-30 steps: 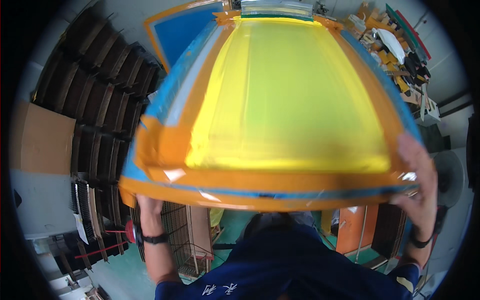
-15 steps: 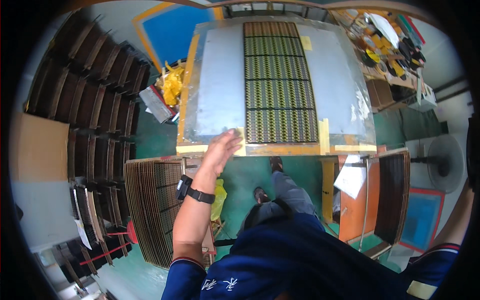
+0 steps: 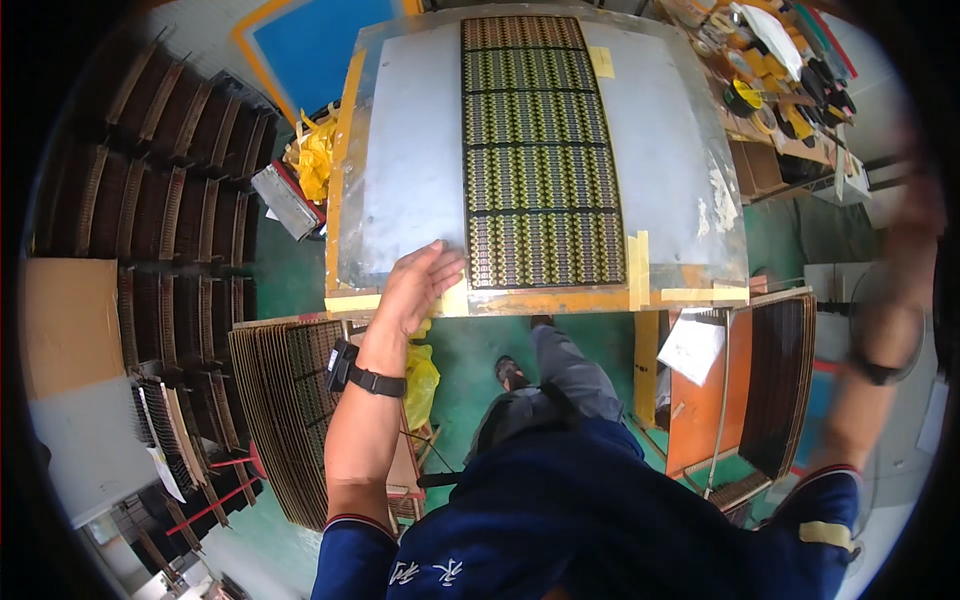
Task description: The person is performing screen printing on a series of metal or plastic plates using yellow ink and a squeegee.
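Observation:
A long printed circuit board panel [image 3: 540, 150], black with rows of yellow-green pattern, lies flat on the pale work table [image 3: 415, 150]. My left hand [image 3: 424, 284] rests at the table's front edge, beside the panel's near left corner. Its fingers are stretched out and it holds nothing; whether the fingertips touch the panel I cannot tell. Out at the far right, my right hand [image 3: 920, 205] is raised and smeared by motion, so its fingers cannot be made out. Yellow tape strips [image 3: 637, 270] are stuck along the table's front edge.
Under the table's front corners stand a rack of panels [image 3: 285, 420] at left and another rack [image 3: 780, 385] at right. Dark shelving [image 3: 150, 210] lines the left side. A cluttered bench [image 3: 790, 150] is at back right, and a yellow bag [image 3: 422, 385] hangs below the table.
My right forearm has come up into view at the right edge, moving fast. My left hand stays by the panel's corner. The whole view has shifted slightly.

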The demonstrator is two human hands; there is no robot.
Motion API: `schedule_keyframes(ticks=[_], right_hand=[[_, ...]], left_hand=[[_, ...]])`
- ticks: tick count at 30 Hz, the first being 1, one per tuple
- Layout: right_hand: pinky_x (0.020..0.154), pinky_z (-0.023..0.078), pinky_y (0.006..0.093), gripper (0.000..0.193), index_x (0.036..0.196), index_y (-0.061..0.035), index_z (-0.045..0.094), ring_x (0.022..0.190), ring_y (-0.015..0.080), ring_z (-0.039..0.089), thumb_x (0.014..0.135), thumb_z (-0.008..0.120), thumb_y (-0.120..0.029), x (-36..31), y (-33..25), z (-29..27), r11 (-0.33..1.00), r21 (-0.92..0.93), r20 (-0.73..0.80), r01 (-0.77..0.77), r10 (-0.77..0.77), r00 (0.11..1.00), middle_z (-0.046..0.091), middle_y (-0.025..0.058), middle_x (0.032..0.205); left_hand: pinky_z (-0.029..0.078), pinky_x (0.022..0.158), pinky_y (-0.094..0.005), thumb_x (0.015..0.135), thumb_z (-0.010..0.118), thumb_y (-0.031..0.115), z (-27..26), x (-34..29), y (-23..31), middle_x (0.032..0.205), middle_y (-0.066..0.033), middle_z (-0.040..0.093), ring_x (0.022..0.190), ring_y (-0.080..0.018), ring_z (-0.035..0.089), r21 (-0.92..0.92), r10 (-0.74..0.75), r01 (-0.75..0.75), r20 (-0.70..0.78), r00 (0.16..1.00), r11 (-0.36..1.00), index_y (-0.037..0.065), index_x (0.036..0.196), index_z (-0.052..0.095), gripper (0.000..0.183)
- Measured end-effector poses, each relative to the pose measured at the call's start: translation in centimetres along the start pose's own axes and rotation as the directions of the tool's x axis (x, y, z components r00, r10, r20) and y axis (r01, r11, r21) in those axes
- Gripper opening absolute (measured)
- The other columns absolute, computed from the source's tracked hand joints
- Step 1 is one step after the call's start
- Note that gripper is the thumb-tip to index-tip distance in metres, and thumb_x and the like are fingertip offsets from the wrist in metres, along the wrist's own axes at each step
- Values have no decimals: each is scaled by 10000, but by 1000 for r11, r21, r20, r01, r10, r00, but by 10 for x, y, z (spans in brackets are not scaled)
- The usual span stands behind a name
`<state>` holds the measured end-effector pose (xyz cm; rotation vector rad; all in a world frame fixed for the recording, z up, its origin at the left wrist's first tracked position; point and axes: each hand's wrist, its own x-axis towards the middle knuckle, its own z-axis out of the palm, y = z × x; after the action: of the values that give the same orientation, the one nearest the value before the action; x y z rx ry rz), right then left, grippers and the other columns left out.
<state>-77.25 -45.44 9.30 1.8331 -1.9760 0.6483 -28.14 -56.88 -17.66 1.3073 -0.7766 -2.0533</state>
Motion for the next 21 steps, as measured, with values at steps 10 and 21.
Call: schedule_keyframes(ticks=[10,21], right_hand=[[840,519,309,487,1249,72,548,985,183,625,932,612,-292,-124,-63,251,-186,318,941,-930,176,287,645,92,1076],[843,523,325,169,1044,-13,620,961,199,633,935,546,-119,-153,-165,193,115,555,775,-824,-431,462,658,100,998]], left_hand=[[480,784,-280,930,633,251,16,10,-5,1051,-107,647,914,-169,618,4,58,-58,-138,989,998,-49,1225,539,431],[336,1100,-465,955,464,537,-59,-68,9,1411,-158,470,1302,-315,432,-649,212,-207,-72,975,732,-20,1385,414,705]])
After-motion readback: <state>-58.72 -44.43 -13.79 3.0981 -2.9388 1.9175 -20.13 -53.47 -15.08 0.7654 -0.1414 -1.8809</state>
